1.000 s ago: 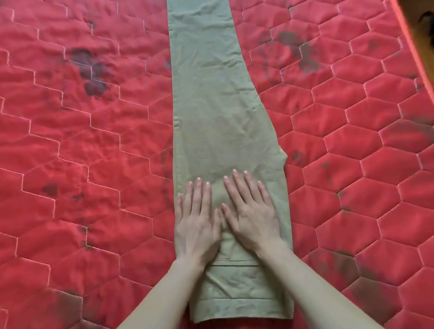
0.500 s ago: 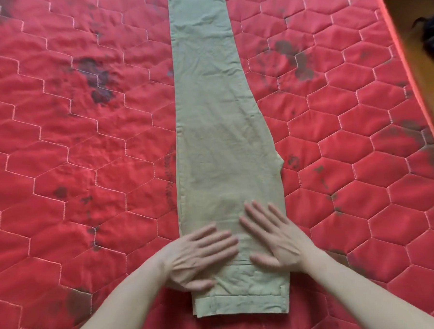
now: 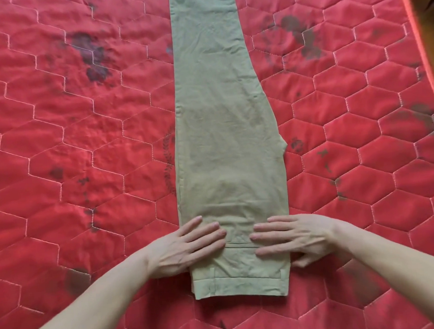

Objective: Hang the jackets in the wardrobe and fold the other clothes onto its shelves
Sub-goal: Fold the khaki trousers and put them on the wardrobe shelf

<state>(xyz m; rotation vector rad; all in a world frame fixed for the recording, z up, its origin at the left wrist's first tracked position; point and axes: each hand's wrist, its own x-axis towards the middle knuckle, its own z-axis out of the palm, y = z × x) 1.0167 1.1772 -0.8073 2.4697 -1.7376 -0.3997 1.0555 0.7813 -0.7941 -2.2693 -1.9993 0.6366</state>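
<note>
A pair of khaki trousers (image 3: 228, 138) lies folded lengthwise down the middle of a red quilted mattress (image 3: 84, 146), waistband at the near end, legs running off the far edge of view. The left hand (image 3: 187, 246) lies flat on the left side near the waistband, fingers spread and pointing right. The right hand (image 3: 294, 237) lies flat on the right side, fingers straight and pointing left, thumb off the cloth edge
</note>
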